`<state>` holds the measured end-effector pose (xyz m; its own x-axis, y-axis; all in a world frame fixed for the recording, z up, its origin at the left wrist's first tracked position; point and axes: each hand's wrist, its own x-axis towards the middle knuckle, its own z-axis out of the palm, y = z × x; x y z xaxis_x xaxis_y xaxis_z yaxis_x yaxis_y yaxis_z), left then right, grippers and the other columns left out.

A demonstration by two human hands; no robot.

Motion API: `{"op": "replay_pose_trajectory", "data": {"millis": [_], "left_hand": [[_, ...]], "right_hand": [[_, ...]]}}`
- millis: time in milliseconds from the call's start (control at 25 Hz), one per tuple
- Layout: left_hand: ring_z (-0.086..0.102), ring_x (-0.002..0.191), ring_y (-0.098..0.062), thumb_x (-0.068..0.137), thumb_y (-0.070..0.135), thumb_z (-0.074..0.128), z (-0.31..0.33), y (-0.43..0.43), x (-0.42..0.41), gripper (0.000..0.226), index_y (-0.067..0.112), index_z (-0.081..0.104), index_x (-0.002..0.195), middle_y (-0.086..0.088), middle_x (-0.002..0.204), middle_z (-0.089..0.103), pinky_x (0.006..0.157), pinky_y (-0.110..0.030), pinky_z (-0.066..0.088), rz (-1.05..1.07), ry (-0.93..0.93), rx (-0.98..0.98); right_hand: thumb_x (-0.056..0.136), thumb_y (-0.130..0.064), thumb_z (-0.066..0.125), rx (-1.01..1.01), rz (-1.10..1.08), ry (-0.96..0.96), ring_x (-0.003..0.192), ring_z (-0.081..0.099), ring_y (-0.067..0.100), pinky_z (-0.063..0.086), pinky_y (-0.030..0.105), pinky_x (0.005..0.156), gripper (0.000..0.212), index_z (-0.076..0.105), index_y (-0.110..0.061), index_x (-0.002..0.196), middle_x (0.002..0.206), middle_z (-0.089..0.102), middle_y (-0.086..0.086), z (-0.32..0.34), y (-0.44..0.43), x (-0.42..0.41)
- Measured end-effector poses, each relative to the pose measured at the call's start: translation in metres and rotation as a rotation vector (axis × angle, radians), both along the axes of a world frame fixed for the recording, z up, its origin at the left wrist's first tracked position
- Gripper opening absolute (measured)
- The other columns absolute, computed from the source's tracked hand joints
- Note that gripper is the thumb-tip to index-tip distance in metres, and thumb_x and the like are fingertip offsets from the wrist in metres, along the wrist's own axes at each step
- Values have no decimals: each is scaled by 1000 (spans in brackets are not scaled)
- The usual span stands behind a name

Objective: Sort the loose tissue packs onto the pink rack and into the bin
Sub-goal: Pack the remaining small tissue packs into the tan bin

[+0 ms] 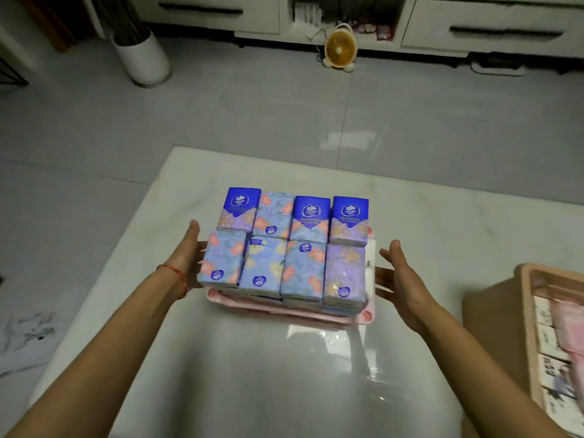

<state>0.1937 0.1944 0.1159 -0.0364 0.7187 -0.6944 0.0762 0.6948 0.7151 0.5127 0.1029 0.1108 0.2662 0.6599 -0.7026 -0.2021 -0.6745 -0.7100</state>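
In the head view the tissue packs [284, 245] are stacked in two rows on the pink rack [286, 312] on the tabletop [252, 374], the left grip [189, 251] is laid flat against their left side and the right grip [401, 279] is held spread just beside them

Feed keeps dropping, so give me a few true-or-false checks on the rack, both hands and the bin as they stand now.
1. The top layer of tissue packs on the pink rack shows eight, in two rows of four. True.
2. The right hand grips a pack. False: it is open, fingers straight, beside the stack.
3. The bin holds nothing. False: packs lie in it.
4. The left hand is at the stack's left side, fingers straight. True.
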Motion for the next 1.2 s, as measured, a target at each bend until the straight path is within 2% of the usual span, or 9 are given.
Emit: {"op": "replay_pose_trajectory", "data": {"millis": [80, 160, 360, 520, 600, 720, 880, 1040, 1200], "left_hand": [[57, 107, -32, 87, 50, 39, 26, 1, -17, 42, 13, 59, 88, -14, 96, 61, 89, -44, 41, 224, 457, 276], [58, 104, -29, 78, 47, 44, 66, -6, 10, 35, 20, 63, 89, -2, 93, 64, 94, -45, 45, 350, 613, 571], [59, 93, 1, 83, 24, 52, 108, -121, 252, 11, 29, 60, 88, 12, 101, 63, 83, -11, 46, -289, 47, 833], [41, 127, -11, 94, 30, 49, 36, -166, 397, 33, 24, 46, 126, 10, 128, 41, 105, -26, 34, -621, 51, 415], [34, 136, -20, 93, 32, 49, 3, -180, 440, 53, 18, 30, 141, 4, 140, 37, 110, -32, 28, -626, 122, 334], [27, 139, -21, 96, 28, 43, -21, -200, 461, 68, 19, 2, 149, -3, 155, 18, 109, -28, 26, -597, 292, 418], [38, 133, -27, 78, 64, 7, -26, -191, 456, 87, 12, 20, 146, -13, 149, 30, 104, -31, 35, -563, 313, 594], [46, 118, 3, 100, 29, 31, -30, -167, 448, 45, 25, 20, 143, -4, 141, 39, 95, -4, 30, -496, 370, 614], [29, 139, -23, 98, 19, 37, -38, -139, 408, 48, 12, 28, 145, -9, 150, 31, 116, -38, 24, -452, 510, 680]], "right_hand": [[98, -50, 25, 34, -28, -61, 98, 55, 21, 43, 39, 96, 45, 46, -22, 126, 106, 61, 8, 15, -9, 23], [100, -41, 30, 108, -60, -95, 95, 59, 22, 47, 38, 92, 36, 47, -19, 122, 106, 62, 9, 34, -30, 58], [94, -12, 53, 296, -173, -617, 86, 59, -2, 48, 29, 84, 18, 59, -17, 110, 98, 64, -3, 55, -127, 168], [85, -32, 42, -25, -6, -1130, 114, 51, 35, 38, 44, 96, 51, 50, -7, 129, 125, 56, 19, 25, -194, 271], [83, -45, 34, -129, -1, -967, 124, 45, 34, 35, 43, 103, 68, 34, -10, 142, 139, 46, 16, 10, -213, 300], [86, -58, 31, -52, -55, -701, 102, 53, 16, 41, 29, 87, 63, 35, -24, 139, 118, 54, -5, -6, -223, 309], [98, -42, 38, 48, -135, -638, 89, 55, 6, 41, 19, 72, 29, 44, -29, 123, 103, 54, -14, -12, -216, 314], [98, -28, 39, 126, -88, -655, 82, 52, -4, 37, 5, 67, 32, 47, -20, 129, 101, 53, -16, -16, -178, 316], [98, -31, 43, 256, -65, -602, 101, 58, 8, 48, 25, 88, 40, 41, -20, 136, 115, 55, -14, -29, -122, 293]]}}
